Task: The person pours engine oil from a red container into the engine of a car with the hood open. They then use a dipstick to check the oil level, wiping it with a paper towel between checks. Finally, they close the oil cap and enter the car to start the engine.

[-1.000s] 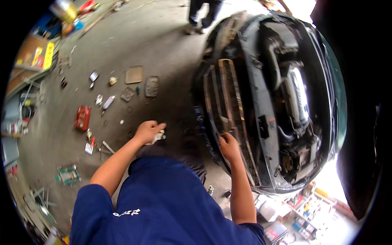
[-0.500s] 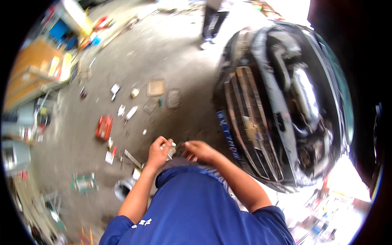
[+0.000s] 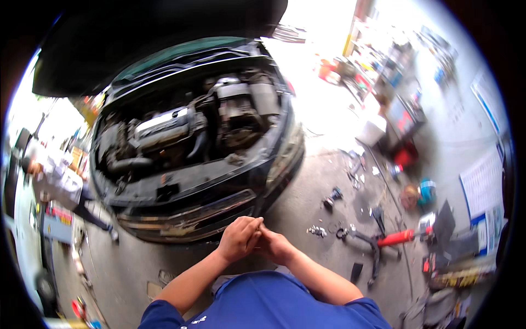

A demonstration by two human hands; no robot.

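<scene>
My left hand [image 3: 239,239] and my right hand [image 3: 276,247] meet in front of my body, fingers closed and fingertips pressed together. What lies between them, if anything, is covered by the fingers and blurred. Just beyond my hands stands a dark car [image 3: 189,222] with its front toward me. Its raised hood [image 3: 164,33] uncovers the engine [image 3: 164,130], which has a silvery cover on top.
On the floor at right are a red-and-black jack-like tool [image 3: 395,237], a dark metal part [image 3: 332,198] and small loose pieces [image 3: 316,231]. A cluttered bench [image 3: 402,115] lines the right wall. Another person [image 3: 60,183] stands at left beside the car.
My view has swung right, so the car now lies ahead of me instead of at right. My hands, apart before with a small pale object at the left one, have come together.
</scene>
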